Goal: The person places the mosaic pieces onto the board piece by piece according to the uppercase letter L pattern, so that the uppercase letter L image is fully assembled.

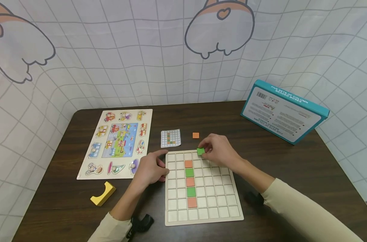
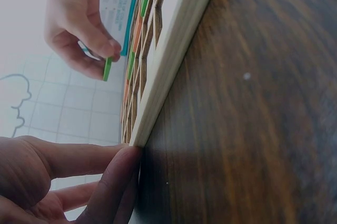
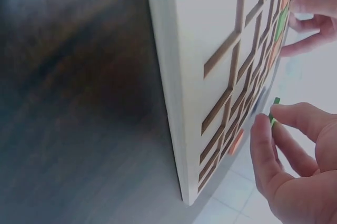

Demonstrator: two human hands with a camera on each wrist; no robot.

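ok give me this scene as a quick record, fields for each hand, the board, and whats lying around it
right hand: right hand pinches a green tile over the far edge of the grid board
left hand: left hand rests against the board's left edge
board column: orange, green, orange, green, orange tiles
loose tile: orange tile beyond the board
pattern card: pattern card beside it
left side: vehicle peg puzzle, yellow block
right side: teal box

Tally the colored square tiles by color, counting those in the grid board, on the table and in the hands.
Orange tiles: 4, three in the grid board column, at and, and one loose on the table.
Green tiles: 3, two in the column, at and, and one pinched in the right hand at.
Total: 7 tiles.
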